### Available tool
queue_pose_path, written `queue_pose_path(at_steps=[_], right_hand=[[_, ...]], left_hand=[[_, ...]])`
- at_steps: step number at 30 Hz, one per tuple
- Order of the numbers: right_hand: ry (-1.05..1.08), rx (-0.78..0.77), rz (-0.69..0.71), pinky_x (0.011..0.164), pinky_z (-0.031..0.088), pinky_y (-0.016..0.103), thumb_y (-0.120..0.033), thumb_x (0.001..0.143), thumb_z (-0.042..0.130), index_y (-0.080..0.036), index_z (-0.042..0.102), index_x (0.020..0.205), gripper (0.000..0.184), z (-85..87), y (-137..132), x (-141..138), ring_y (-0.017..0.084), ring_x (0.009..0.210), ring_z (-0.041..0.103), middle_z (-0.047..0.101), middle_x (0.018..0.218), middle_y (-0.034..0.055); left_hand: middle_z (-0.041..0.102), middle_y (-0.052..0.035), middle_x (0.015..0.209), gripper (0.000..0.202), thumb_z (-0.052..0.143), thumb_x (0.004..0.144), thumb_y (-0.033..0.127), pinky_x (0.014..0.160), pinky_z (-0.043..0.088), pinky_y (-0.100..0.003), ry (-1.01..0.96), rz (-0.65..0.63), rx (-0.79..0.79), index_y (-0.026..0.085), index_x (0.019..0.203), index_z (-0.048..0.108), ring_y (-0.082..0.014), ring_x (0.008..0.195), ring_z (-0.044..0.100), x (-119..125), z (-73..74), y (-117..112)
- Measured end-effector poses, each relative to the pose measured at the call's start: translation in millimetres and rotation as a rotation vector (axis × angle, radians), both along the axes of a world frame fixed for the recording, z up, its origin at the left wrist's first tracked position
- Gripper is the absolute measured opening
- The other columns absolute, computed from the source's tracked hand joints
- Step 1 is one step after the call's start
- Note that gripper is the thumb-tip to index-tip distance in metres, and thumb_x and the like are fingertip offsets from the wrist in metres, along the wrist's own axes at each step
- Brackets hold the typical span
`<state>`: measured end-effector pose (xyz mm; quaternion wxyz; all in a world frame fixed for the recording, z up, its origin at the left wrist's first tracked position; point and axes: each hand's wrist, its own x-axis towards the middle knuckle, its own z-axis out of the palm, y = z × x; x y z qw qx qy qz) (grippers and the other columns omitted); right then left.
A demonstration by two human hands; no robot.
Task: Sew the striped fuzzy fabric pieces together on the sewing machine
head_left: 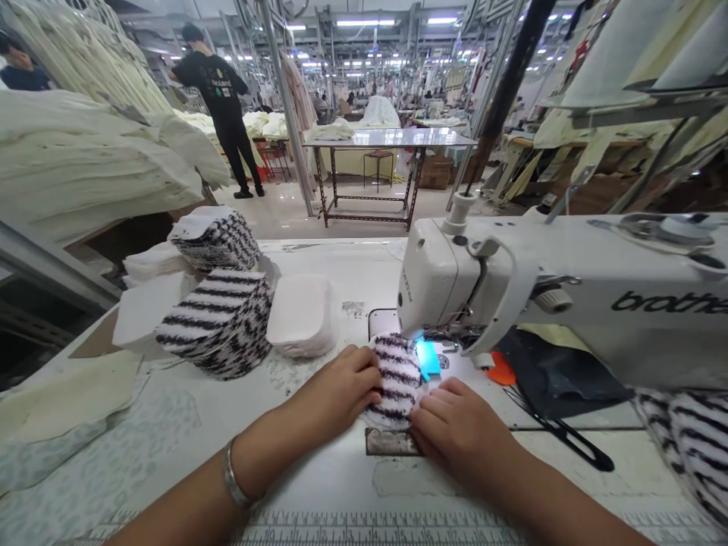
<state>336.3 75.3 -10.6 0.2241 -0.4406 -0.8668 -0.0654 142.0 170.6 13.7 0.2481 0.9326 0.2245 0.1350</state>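
Note:
A black-and-white striped fuzzy fabric piece (398, 379) lies on the bed of a white sewing machine (444, 273), its right edge close by the needle area. My left hand (356, 379) grips its left edge with bent fingers. At the lower right edge, my right hand (455, 421) pinches the same piece, fingers curled together. A lit blue patch (428, 358) shows just right of the fabric. The machine head hides part of the needle and presser foot.
Left of my hands stand stacks of striped fabric pieces (219, 322) and white pieces (300, 315). Black scissors (580, 444) and dark cloth (563, 371) lie under the machine arm. More striped pieces (702, 440) sit far right. A ruler strip (353, 528) runs along the front. A person (219, 106) stands beyond.

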Motion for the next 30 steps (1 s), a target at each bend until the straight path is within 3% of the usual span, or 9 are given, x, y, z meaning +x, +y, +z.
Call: queue_pose_path(at_steps=[3,9,16,20,22,26,30], right_hand=[[0.000,0.038,0.014,0.060,0.024,0.028,-0.008,0.085,0.038,-0.018,0.048,0.063,0.026,-2.9,-2,4,0.012,0.053,0.037,0.046,0.055,-0.0022],[0.016,0.038,0.025,0.061,0.026,0.029,-0.007,0.085,0.038,-0.018,0.053,0.072,0.023,-5.1,-9,15,0.012,0.052,0.036,0.046,0.055,-0.0032],[0.075,0.000,0.035,0.061,0.025,0.029,-0.009,0.086,0.039,-0.017,0.052,0.074,0.019,-6.7,-13,16,0.013,0.055,0.036,0.046,0.057,-0.0026],[0.078,-0.020,0.027,0.061,0.025,0.029,-0.010,0.087,0.041,-0.017,0.048,0.071,0.019,-10.6,-14,17,0.012,0.056,0.036,0.045,0.058,-0.0028],[0.073,-0.015,0.025,0.060,0.024,0.030,-0.010,0.088,0.042,-0.017,0.048,0.070,0.020,-12.4,-14,18,0.012,0.055,0.035,0.044,0.057,-0.0031],[0.066,-0.033,0.022,0.060,0.024,0.030,-0.011,0.088,0.041,-0.017,0.050,0.071,0.020,-13.6,-14,18,0.012,0.055,0.036,0.045,0.058,-0.0030],[0.071,-0.066,0.022,0.061,0.025,0.030,-0.012,0.089,0.039,-0.017,0.050,0.068,0.025,-13.0,-15,19,0.012,0.057,0.036,0.046,0.058,-0.0021]], left_hand=[[0.053,-0.0046,0.092,0.011,0.050,0.086,0.012,0.075,0.043,-0.029,0.093,0.018,0.051,0.014,0.076,0.053,-0.0175,0.086,0.047,4,-1.7,-3],[0.055,-0.0054,0.089,0.011,0.046,0.087,0.011,0.072,0.041,-0.037,0.268,0.012,0.282,0.014,0.081,0.055,-0.0214,0.082,0.046,5,7.4,-10],[0.057,-0.0066,0.092,0.019,0.041,0.091,0.018,0.076,0.042,-0.034,0.104,-0.029,0.227,0.014,0.087,0.058,-0.0200,0.085,0.049,18,21.9,-7],[0.058,-0.0058,0.097,0.020,0.052,0.088,0.033,0.082,0.042,-0.033,0.025,-0.217,0.209,0.016,0.093,0.061,-0.0196,0.089,0.051,24,14.9,-7],[0.059,-0.0054,0.097,0.022,0.054,0.086,0.037,0.080,0.042,-0.032,0.023,-0.281,0.221,0.016,0.086,0.062,-0.0185,0.087,0.051,24,8.8,-8],[0.058,-0.0052,0.087,0.024,0.045,0.091,0.025,0.075,0.043,-0.029,-0.006,-0.254,0.286,0.014,0.074,0.058,-0.0158,0.081,0.051,25,-3.9,-14],[0.054,-0.0018,0.077,0.023,0.044,0.092,0.025,0.065,0.040,-0.027,-0.015,-0.256,0.361,0.016,0.073,0.053,-0.0146,0.072,0.047,27,-12.7,-19]])
